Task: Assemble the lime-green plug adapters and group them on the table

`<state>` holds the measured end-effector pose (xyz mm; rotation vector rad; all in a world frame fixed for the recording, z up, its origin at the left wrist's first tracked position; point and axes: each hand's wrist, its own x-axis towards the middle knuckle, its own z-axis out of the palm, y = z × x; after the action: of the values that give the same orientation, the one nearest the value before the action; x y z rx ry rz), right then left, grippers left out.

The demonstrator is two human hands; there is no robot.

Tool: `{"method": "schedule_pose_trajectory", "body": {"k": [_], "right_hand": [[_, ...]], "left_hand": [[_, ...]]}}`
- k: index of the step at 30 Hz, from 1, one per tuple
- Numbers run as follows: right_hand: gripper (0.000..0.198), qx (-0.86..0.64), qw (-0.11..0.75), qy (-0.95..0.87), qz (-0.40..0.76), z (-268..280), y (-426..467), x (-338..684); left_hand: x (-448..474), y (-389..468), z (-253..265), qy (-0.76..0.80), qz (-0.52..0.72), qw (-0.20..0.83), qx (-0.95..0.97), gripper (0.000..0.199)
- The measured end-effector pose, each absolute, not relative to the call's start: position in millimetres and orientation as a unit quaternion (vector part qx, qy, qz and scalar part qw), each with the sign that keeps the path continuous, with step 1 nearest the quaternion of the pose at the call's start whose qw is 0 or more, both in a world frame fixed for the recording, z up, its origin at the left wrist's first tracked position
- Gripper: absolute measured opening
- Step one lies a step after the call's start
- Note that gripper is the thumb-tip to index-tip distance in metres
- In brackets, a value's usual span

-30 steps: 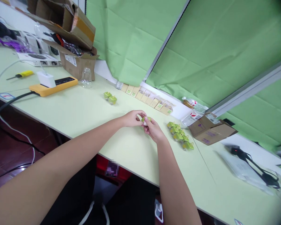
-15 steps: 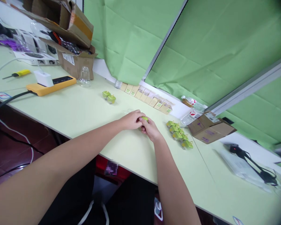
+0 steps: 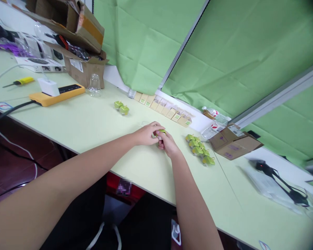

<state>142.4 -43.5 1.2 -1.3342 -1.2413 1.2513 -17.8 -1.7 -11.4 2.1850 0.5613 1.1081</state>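
Over the middle of the table, my left hand (image 3: 147,134) and my right hand (image 3: 168,143) meet around a small green-lidded container (image 3: 162,131). Both hands have their fingers closed on it, and they cover most of its body. Just behind my left wrist lies a clear plastic piece (image 3: 144,123), partly hidden. To the right stands a cluster of several similar green-lidded containers (image 3: 197,150) with clear bodies and small loops on top. Two more green-lidded containers (image 3: 121,108) sit to the left, further back.
A row of small tan boxes (image 3: 160,107) runs along the back edge. At left are an orange power strip (image 3: 67,93), a yellow screwdriver (image 3: 24,81), a clear plastic cup (image 3: 94,86) and cardboard boxes (image 3: 85,71). A cardboard box (image 3: 233,142) and a black strap-like device (image 3: 281,184) lie right.
My fingers have shifted slightly around the green-lidded container, and a little more of its side shows. The things on the table have not moved.
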Motion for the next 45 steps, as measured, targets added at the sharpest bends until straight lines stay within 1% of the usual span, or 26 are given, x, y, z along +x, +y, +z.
{"method": "schedule_pose_trajectory", "body": {"k": [4,9,13,18,21,23,26,28,30,34,38,39,41,43,45], "right_hand": [[0.037,-0.536,0.434,-0.502,0.522,-2,-42,143],[0.038,-0.525,0.422,-0.507,0.538,1,-44,143],[0.036,-0.517,0.448,-0.494,0.536,2,-43,147],[0.029,-0.542,0.506,-0.439,0.508,-4,-33,153],[0.030,-0.570,0.535,-0.416,0.465,-9,-28,155],[0.033,-0.603,0.532,-0.418,0.423,-12,-26,156],[0.037,-0.648,0.503,-0.479,0.313,-18,-24,158],[0.035,-0.663,0.474,-0.538,0.217,-21,-25,159],[0.031,-0.663,0.448,-0.581,0.149,-23,-25,160],[0.028,-0.652,0.425,-0.621,0.096,-21,-28,161],[0.027,-0.659,0.340,-0.665,0.085,-20,-30,161],[0.028,-0.659,0.331,-0.671,0.078,-20,-31,160],[0.027,-0.650,0.348,-0.674,0.046,-19,-31,160],[0.021,-0.630,0.393,-0.670,0.013,-15,-32,158],[0.016,-0.608,0.430,-0.668,0.005,-10,-35,154]], "left_hand": [[-17,-3,-9,0.176,0.419,0.315,0.833,0.056],[-16,2,-10,0.171,0.397,0.355,0.829,0.046],[-18,9,-12,0.215,0.394,0.378,0.810,0.041],[-20,11,-14,0.263,0.419,0.354,0.794,0.036],[-20,8,-16,0.273,0.402,0.344,0.804,0.035],[-20,8,-17,0.275,0.386,0.337,0.813,0.036],[-18,10,-19,0.283,0.383,0.322,0.819,0.032],[-17,12,-20,0.287,0.381,0.322,0.818,0.032],[-17,13,-21,0.284,0.375,0.333,0.817,0.033],[-16,16,-22,0.273,0.374,0.345,0.816,0.031],[-15,18,-25,0.264,0.367,0.333,0.827,0.027],[-15,18,-25,0.264,0.369,0.327,0.829,0.026],[-15,18,-26,0.269,0.373,0.317,0.829,0.027],[-14,19,-26,0.274,0.376,0.319,0.826,0.029],[-14,20,-26,0.279,0.383,0.327,0.818,0.030]]}}
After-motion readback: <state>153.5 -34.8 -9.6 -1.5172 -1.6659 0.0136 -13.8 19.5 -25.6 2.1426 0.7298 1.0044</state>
